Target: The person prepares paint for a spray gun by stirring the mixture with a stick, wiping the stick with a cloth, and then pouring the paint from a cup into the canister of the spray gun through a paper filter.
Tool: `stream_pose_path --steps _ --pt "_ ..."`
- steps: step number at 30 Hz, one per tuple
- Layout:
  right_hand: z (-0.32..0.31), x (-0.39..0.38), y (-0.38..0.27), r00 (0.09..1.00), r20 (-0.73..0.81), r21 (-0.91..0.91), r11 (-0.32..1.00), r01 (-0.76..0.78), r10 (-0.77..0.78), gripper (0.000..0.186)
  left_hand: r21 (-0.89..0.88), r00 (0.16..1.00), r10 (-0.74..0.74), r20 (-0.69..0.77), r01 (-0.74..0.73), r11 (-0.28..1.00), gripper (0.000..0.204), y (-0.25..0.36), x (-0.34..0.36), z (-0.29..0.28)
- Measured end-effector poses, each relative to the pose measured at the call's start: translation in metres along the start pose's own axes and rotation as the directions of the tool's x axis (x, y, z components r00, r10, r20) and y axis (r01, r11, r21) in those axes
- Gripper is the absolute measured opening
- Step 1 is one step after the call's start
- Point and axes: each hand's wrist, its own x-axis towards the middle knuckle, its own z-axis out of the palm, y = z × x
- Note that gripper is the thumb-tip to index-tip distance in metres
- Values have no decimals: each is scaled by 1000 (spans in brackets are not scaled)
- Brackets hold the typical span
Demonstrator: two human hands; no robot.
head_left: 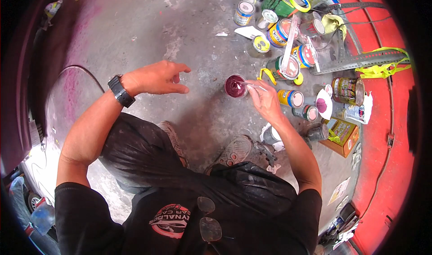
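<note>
A cup of dark maroon paint [234, 85] stands on the grey, stained floor [180, 39] in front of me. My right hand [265, 97] pinches a thin pale stirring stick [250, 85] that reaches into the cup. My left hand [164, 77] is to the left of the cup, hovering with its fingers apart and nothing in it, a black watch [121, 91] on its wrist. A yellow-labelled can [290, 98] and a white lid with a maroon smear [322, 103] lie just right of my right hand.
Several paint cans [279, 32], long sticks and tape rolls crowd the upper right, beside dark perforated rails [362, 63] and a red wall [378, 133]. A rectangular yellow can [342, 138] stands at the right. A hose [90, 72] crosses the floor at left. My shoes are below the cup.
</note>
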Motion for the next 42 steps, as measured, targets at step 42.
stream_pose_path --steps 42 --pt "-172 -68 -75 851 -380 618 784 -57 362 25 78 996 78 35 -81 994 64 36 31 10"
